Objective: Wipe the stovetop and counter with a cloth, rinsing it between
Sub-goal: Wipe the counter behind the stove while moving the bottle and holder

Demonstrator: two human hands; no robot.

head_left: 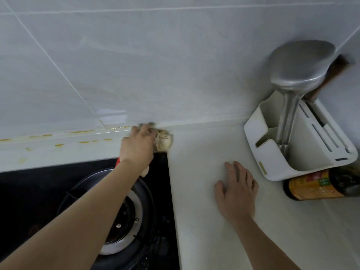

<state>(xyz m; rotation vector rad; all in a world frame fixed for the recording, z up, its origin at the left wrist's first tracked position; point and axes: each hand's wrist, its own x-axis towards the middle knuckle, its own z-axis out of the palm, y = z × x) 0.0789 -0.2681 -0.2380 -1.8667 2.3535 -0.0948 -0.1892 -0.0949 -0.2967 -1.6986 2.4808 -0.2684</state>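
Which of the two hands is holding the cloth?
The left hand grips the cloth at the wall edge; the right hand lies flat and empty on the counter.

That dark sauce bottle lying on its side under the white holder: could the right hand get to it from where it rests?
Probably yes. The right hand lies flat on the counter, with only bare counter between it and the sauce bottle. The white utensil holder overhangs the bottle's top, but its near side is exposed.

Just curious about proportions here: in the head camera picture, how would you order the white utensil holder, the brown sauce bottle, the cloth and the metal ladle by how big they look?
1. white utensil holder
2. metal ladle, its handle partly hidden inside the holder
3. brown sauce bottle, cut off by the frame edge, so unsure against the ladle
4. cloth, mostly covered by the left hand
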